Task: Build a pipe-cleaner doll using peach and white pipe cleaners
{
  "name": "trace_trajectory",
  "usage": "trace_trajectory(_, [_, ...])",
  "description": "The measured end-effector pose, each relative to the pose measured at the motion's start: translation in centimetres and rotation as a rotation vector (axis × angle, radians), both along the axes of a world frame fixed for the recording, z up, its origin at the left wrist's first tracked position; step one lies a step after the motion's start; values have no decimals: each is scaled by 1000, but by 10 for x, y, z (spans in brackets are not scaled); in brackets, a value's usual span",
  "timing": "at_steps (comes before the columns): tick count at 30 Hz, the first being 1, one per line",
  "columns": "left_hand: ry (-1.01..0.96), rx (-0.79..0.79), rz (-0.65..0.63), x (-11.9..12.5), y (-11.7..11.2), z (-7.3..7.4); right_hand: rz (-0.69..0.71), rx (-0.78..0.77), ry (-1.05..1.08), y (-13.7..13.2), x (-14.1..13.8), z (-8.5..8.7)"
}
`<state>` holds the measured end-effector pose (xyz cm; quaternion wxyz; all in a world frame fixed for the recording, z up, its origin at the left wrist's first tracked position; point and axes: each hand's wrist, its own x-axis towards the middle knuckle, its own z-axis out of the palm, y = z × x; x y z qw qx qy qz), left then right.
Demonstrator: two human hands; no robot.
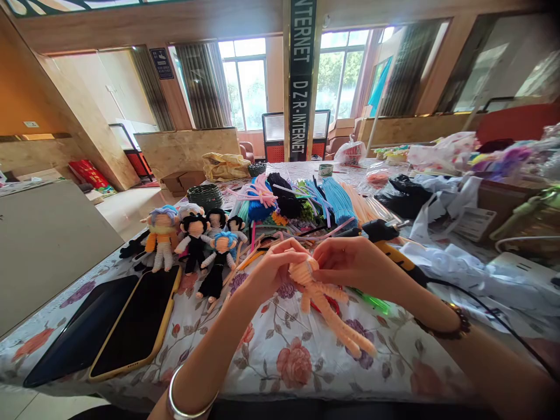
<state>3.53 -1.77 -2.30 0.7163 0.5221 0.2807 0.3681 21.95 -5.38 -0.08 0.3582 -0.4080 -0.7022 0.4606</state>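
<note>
A peach-coloured pipe-cleaner doll [326, 303] is held up over the floral tablecloth, its head between my two hands and its legs pointing down to the right. My left hand [284, 262] pinches the head from the left, fingers closed. On the other side my right hand [345, 259] has its fingers closed at the head too. The fingertips partly cover the head. Behind the doll's body shows a bit of a red object [335, 304], mostly hidden. A green translucent item [371, 302] lies under my right wrist.
Several finished dolls [195, 233] stand at the left, near a yellow-cased phone [137, 326] and a dark flat panel [83, 326]. Bundles of coloured pipe cleaners [336, 201] lie behind my hands. A black-and-yellow corded tool [394, 251] sits at the right, beside plastic bags [450, 204].
</note>
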Motion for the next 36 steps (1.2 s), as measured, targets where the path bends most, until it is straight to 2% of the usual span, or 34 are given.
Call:
trace_trajectory(8, [-23,-11,-19,-1,0,-1,5,134,-112,-1,3,-4])
trace_trajectory(13, [-139,14,25,-1,-3,1,-18,288,-148,-4,1,5])
trace_trajectory(18, [-204,55,-19,-1,-3,-1,-98,472,-241,-7,4,14])
trace_trajectory(22, [-200,89,-60,0,-1,-4,-90,526,-265,-6,9,15])
trace_trajectory(36, [-115,170,81,2,-3,-2,-119,909,-438,-5,10,10])
